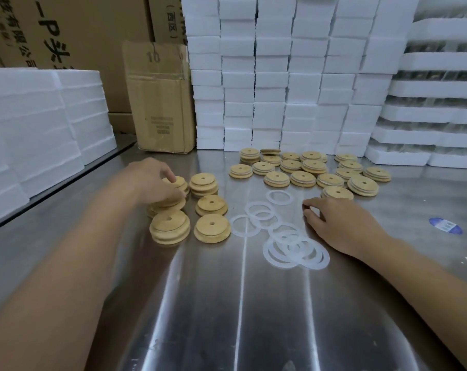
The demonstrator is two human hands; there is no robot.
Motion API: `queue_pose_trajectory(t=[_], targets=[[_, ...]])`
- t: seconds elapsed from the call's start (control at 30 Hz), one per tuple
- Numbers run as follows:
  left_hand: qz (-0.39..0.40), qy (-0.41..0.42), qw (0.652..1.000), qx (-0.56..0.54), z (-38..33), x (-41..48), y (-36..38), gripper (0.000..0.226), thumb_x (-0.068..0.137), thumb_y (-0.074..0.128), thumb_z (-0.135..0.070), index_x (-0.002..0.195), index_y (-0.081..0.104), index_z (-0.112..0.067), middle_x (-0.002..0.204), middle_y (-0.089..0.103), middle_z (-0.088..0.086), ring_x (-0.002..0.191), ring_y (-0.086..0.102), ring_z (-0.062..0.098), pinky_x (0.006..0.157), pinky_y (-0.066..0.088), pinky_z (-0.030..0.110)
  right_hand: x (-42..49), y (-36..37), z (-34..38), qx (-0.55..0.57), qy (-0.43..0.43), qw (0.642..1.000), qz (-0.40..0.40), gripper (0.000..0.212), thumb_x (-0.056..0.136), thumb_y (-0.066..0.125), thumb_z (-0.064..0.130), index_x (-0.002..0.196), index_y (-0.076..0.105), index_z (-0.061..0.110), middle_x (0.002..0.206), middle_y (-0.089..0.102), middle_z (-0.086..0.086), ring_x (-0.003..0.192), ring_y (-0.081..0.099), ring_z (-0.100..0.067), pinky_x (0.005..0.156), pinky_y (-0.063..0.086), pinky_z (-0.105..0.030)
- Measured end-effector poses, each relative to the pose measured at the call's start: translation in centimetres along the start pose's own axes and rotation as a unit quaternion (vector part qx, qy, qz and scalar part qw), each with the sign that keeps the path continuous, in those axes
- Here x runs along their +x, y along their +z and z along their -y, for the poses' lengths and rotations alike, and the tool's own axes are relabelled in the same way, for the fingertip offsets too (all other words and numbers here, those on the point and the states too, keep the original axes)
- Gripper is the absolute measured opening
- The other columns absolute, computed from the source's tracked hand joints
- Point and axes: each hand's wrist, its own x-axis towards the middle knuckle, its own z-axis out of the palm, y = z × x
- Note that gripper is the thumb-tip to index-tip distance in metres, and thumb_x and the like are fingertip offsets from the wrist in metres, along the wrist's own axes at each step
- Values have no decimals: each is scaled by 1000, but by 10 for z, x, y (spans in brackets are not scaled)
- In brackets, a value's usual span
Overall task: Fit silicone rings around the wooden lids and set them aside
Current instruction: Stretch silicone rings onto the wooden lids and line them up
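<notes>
Roughly six stacks of pale round wooden lids [212, 227], seven translucent silicone rings [266, 253]; left hand [149, 178] pinching one lid, right hand [339, 223] resting slack.

- Left hand [152, 180] grips the top lid [180, 181] of one of the bare lid stacks [212, 227] on the steel table [227, 303].
- Right hand [342, 223] rests palm down, fingers bent, just beside the loose white rings [266, 251].
- Ringed lids [302, 179] lie farther back, in front of the foam blocks [267, 76].

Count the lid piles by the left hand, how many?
5 piles: that one at the back right, one gripped by the left hand, one mid-right, two in front. The hand may hide another.
</notes>
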Motion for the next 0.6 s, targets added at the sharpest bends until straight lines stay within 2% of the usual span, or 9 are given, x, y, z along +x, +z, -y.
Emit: queue_pose_trajectory(t=[0.1, 0.2, 0.3, 0.5, 0.6], targets=[[6, 3, 1000, 10, -1, -1, 2, 51, 76, 91, -57, 117, 70, -36, 145, 60, 4, 130, 57, 28, 106, 50, 44, -1, 0, 1, -1, 5, 1000, 3, 40, 107, 40, 46, 141, 60, 38, 112, 73, 1, 107, 66, -27, 84, 57, -43], [5, 9, 1000, 20, -7, -3, 5, 47, 73, 93, -54, 109, 66, -41, 129, 68, 1, 115, 64, 26, 100, 56, 45, -1, 0, 0, -5, 2, 1000, 3, 40, 107, 40, 45, 141, 60, 38, 113, 73, 1, 107, 66, -26, 81, 56, -41], [-22, 34, 999, 27, -16, -7, 10, 41, 78, 89, -54, 110, 66, -43, 123, 70, -2, 109, 65, 24, 93, 59, 46, 0, 1, -1, -3, -3, 1000, 4, 40, 107, 41, 45, 142, 59, 37, 113, 73, 1, 105, 66, -25, 77, 54, -39], [-79, 145, 985, -42, -55, -38, 31, 35, 82, 73, -47, 116, 68, -46, 117, 67, -16, 102, 65, 15, 74, 49, 31, 1, 4, -3, 3, -15, 1000, -5, 37, 107, 42, 43, 139, 61, 37, 108, 73, 2, 101, 66, -24, 77, 54, -38], [-71, 212, 974, -44, -81, -59, 50, 34, 85, 68, -49, 118, 66, -46, 115, 69, -20, 102, 64, 13, 71, 46, 30, 1, 5, -4, 21, -34, 999, -12, 36, 107, 44, 40, 139, 59, 41, 93, 65, 10, 93, 64, -19, 75, 54, -37]])
